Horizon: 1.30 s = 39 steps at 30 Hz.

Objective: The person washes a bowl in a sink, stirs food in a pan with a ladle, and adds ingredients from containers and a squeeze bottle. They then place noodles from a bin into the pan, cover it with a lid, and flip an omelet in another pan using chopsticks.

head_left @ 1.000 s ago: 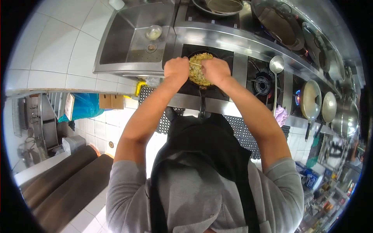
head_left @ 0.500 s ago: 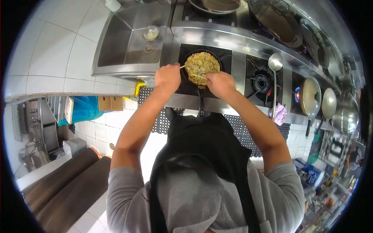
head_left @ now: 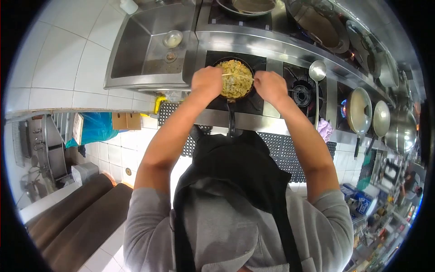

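A black pan with a yellowish, chopped food mixture sits on the stove, its handle pointing toward my body. My left hand is closed at the pan's left edge, on a thin pale stick whose end shows beside the fingers. At the right edge my right hand is closed on another thin pale stick. The sticks lie across the food, and their tips seem to meet or overlap over its middle.
A steel sink holding a small bowl is at the left. On the right are a burner, a long ladle, a purple cloth and a pan beside a blue flame. More pans stand behind.
My right hand has moved right, off the food to the pan's right side. My left hand has shifted slightly up and right. Both sticks now lie more level across the food.
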Each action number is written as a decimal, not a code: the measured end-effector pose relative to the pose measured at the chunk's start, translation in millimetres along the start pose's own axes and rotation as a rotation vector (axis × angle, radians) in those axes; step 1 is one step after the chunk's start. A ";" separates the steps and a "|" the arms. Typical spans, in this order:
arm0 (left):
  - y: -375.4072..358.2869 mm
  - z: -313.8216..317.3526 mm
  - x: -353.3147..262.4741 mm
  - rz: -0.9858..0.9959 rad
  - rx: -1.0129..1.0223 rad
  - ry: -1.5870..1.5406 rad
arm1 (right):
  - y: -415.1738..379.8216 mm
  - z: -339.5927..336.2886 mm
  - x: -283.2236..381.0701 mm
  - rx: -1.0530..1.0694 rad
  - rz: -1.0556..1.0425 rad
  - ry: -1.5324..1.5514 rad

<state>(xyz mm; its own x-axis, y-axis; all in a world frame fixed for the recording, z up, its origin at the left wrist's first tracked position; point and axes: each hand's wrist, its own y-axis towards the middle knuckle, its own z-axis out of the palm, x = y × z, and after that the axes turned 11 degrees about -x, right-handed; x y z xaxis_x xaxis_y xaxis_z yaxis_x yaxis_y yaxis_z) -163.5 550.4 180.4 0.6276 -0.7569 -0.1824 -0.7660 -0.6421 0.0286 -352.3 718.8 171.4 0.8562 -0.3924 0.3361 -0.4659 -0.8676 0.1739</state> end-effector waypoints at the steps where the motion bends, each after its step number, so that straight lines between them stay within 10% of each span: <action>1: 12.6 20.6 1.5 -0.001 -0.005 -0.002 | 8.5 12.0 0.0 0.063 -0.022 -0.060; 39: -21.7 30.6 -10.3 0.055 0.141 -0.062 | 3.1 4.5 -28.3 0.220 -0.107 -0.158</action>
<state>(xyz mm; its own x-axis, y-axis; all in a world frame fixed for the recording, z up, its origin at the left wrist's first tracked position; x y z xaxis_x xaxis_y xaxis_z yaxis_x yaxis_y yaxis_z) -157.6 575.9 151.6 0.5776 -0.7786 -0.2453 -0.8138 -0.5730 -0.0971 -377.0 725.9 158.2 0.9299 -0.3232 0.1754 -0.3265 -0.9451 -0.0102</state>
